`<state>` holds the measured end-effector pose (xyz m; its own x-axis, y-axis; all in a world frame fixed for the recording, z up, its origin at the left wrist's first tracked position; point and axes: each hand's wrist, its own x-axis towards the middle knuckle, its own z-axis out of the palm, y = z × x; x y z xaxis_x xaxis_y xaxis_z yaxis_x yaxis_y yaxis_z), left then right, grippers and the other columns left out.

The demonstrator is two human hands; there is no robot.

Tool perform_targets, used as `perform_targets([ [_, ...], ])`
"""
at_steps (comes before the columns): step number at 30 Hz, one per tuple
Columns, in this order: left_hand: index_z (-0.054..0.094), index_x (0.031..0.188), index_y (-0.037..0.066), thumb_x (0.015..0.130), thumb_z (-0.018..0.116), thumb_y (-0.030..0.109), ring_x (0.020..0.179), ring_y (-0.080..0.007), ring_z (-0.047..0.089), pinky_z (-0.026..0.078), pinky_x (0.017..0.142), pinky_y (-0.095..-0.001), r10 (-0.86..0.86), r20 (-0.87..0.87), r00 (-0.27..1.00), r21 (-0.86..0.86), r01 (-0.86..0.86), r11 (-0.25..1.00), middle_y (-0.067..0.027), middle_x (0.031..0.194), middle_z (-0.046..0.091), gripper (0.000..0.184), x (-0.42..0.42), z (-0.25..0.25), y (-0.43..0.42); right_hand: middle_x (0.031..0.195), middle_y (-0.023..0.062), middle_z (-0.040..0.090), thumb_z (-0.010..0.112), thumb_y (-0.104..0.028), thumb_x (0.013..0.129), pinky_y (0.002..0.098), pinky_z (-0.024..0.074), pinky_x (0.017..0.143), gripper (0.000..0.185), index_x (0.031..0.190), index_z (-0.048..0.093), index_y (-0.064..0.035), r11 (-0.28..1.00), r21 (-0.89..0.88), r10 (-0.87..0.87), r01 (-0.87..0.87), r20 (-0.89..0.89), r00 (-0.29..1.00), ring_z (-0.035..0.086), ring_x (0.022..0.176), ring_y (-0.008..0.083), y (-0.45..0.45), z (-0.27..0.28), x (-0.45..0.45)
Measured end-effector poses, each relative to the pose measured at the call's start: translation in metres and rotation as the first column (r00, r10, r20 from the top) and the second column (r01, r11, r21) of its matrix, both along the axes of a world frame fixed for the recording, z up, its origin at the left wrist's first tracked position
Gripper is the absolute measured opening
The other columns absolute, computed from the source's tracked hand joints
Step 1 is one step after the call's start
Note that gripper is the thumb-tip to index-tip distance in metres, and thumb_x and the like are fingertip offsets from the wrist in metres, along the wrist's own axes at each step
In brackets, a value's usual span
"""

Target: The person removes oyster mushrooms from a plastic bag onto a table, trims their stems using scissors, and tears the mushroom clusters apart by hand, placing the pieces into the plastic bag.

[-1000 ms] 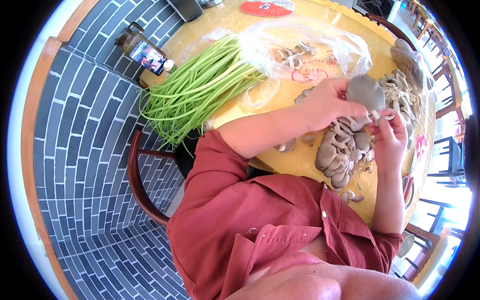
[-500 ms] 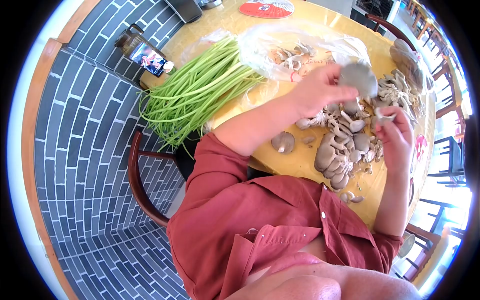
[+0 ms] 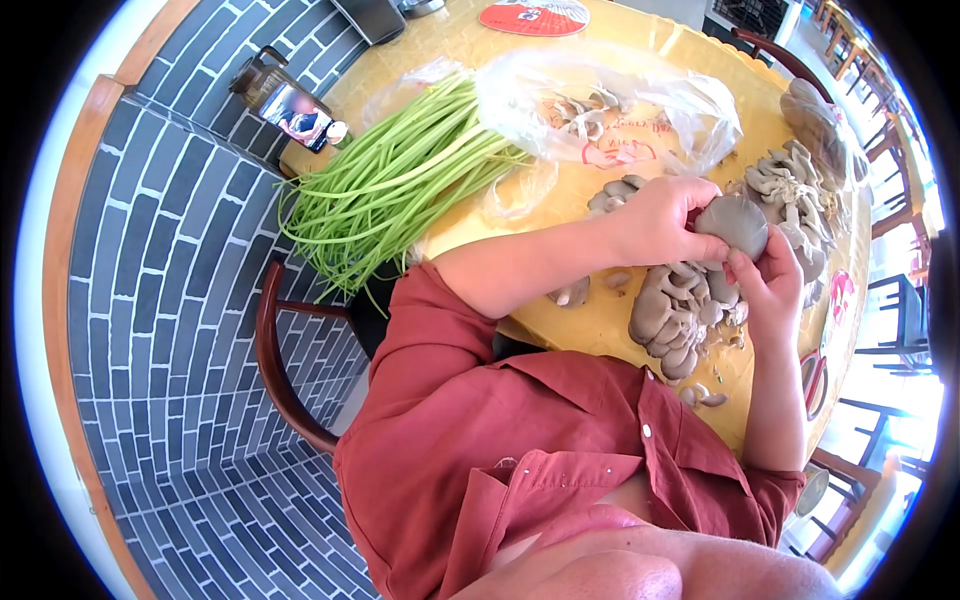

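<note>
A large grey oyster mushroom (image 3: 733, 224) is gripped between my two hands above the table. My left hand (image 3: 672, 218) pinches its left side with thumb and fingers. My right hand (image 3: 768, 278) is closed on its lower right edge, the fingertips near the left thumb. Below and around the hands lie clusters of oyster mushrooms (image 3: 655, 312), partly hidden by the left forearm. Another bunch of oyster mushrooms (image 3: 790, 185) sits just beyond the right hand. Small mushroom pieces (image 3: 704, 397) lie near the table's front edge.
Long green stalks (image 3: 400, 180) lie on the yellow table (image 3: 600, 345) at left. Beside them is a clear plastic bag (image 3: 700, 95) with mushrooms inside. A phone (image 3: 296, 116) leans on a jug (image 3: 256, 78) by the brick wall. A red fan (image 3: 535, 16) is at the back.
My left hand has come down and right with the mushroom cap. My right hand, which held a small pale piece, has moved in and now touches the same mushroom.
</note>
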<state>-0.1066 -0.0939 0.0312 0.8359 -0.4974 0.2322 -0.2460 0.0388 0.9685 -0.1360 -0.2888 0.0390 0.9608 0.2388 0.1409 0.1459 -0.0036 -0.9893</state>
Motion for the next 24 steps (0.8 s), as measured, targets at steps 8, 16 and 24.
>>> perform_targets([
  [8,0.059,0.089,0.004,0.074,0.075,0.008,0.072,-0.0041,0.053,0.045,0.062,-0.0212,0.058,0.111,0.992,0.039,-0.062,0.997,0.0017,0.079,0.059,0.022,-0.005,0.002,-0.002,0.084,0.0026,0.060,0.060,0.000,0.080,0.0204,0.0472,0.064,0.026,0.105,0.056,0.0045,0.977,-0.209,-0.007,0.031,0.112,0.994,0.057,0.072,0.0075,-0.004,0.000,0.003],
  [16,0.061,0.097,0.002,0.074,0.073,0.004,0.077,-0.0059,0.056,0.046,0.065,-0.0224,-0.209,-0.172,0.963,-0.222,0.169,0.960,-0.0011,0.090,0.061,0.026,-0.001,0.000,0.003,0.082,0.0048,0.058,0.057,-0.003,0.081,0.0211,0.0468,0.059,0.016,0.095,0.055,0.0028,0.989,0.050,0.143,-0.141,-0.037,0.989,0.056,0.067,0.0096,-0.011,0.002,0.005],
  [24,0.056,0.112,-0.001,0.081,0.063,0.001,0.090,-0.0222,0.063,0.054,0.079,-0.0363,-0.452,-0.314,0.835,-0.722,0.099,0.685,-0.0107,0.102,0.062,0.031,0.024,0.007,0.030,0.081,0.0067,0.045,0.062,-0.008,0.081,0.0202,0.0382,0.050,0.018,0.087,0.046,-0.0020,0.560,0.773,0.403,-0.298,0.060,0.913,0.045,0.064,0.0120,-0.034,0.018,0.019],
])
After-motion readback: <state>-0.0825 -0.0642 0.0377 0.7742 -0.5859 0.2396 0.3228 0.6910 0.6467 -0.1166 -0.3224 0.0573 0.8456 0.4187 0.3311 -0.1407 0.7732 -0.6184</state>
